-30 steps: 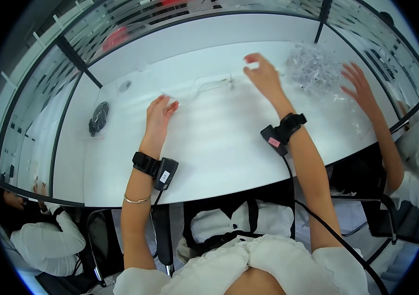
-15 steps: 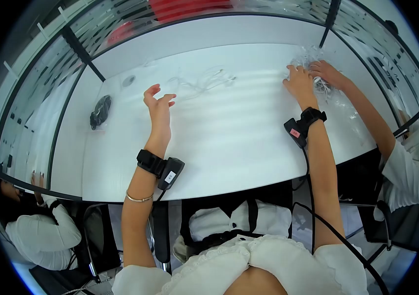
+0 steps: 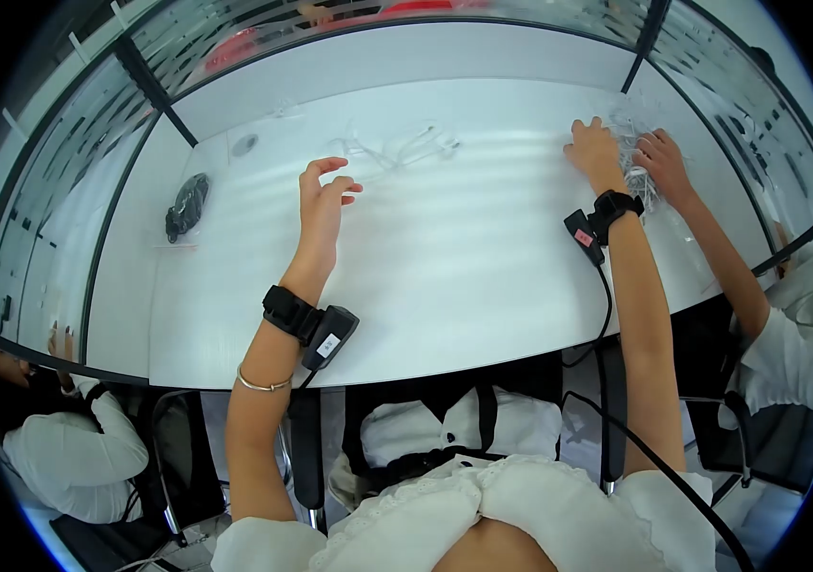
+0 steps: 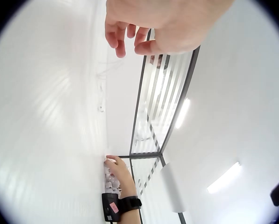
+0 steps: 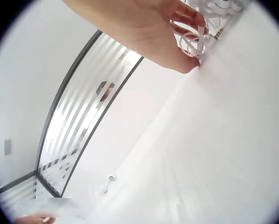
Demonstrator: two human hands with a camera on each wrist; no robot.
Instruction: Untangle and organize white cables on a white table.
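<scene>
My right hand (image 3: 595, 153) is at a heap of tangled white cables (image 3: 643, 183) at the back right of the table. In the right wrist view its fingers and thumb curl around loops of a thin white earphone cable (image 5: 200, 46); a metal jack plug (image 5: 218, 33) shows beside the fingertips. My left hand (image 3: 323, 202) hovers over the table left of centre, fingers loosely bent, with nothing in it. Beyond it, a loose white cable (image 3: 406, 151) lies spread across the back of the table. Another person's hand (image 3: 666, 164) touches the heap from the right.
A dark object in clear plastic (image 3: 187, 205) lies at the left side. Behind it is a round grey disc (image 3: 244, 145) in the tabletop. Low white partitions (image 3: 406, 62) with striped glass above enclose the table. A black cable (image 3: 609, 315) trails from my right wrist camera.
My right hand has gone from the back middle over to the heap at the right. The other person's hand has come to the heap, which has shifted right. The loose cable lies differently.
</scene>
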